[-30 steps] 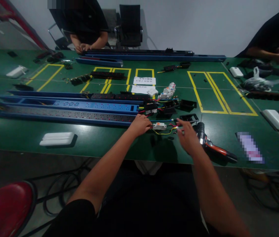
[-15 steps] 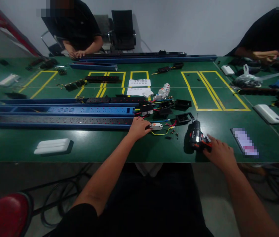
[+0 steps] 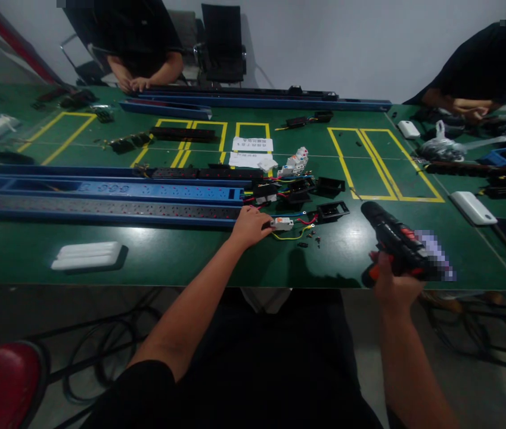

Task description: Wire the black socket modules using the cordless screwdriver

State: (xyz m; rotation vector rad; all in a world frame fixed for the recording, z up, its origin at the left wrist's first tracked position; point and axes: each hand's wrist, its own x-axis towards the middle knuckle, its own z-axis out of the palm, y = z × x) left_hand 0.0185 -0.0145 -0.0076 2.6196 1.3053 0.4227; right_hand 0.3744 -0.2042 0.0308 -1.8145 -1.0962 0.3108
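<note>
Drill raised in my right hand point(image 3: 394, 287), I work at a green table point(image 3: 217, 262) crowded with parts. My right fingers are wrapped around the grip of the black and orange power drill point(image 3: 398, 238), held above the tabletop near its front edge, its nose tilted up and to the left. My left hand point(image 3: 250, 229) rests with bent fingers at the right end of the nearest power strip point(image 3: 181, 210), fingertips just beside a white breaker point(image 3: 283, 224); whether they pinch it or a wire, I cannot tell.

Between the drill and my left hand lie a hollow black housing point(image 3: 332, 211), a scatter of small screws point(image 3: 317, 240) and a curving yellow-green wire point(image 3: 292, 237). The drill partly covers a phone point(image 3: 435, 250), its screen blurred out. More white breakers point(image 3: 295, 162) are heaped beyond the strips, near creased paper slips point(image 3: 253, 145). Across the table, two people in black sit with their hands close together.

The strip is long and straight, a blue channel with a dark, socketed face. To the left sits a smooth white ridged block point(image 3: 87, 255); at far right, a crumpled, shiny clear plastic bag point(image 3: 443, 146).
</note>
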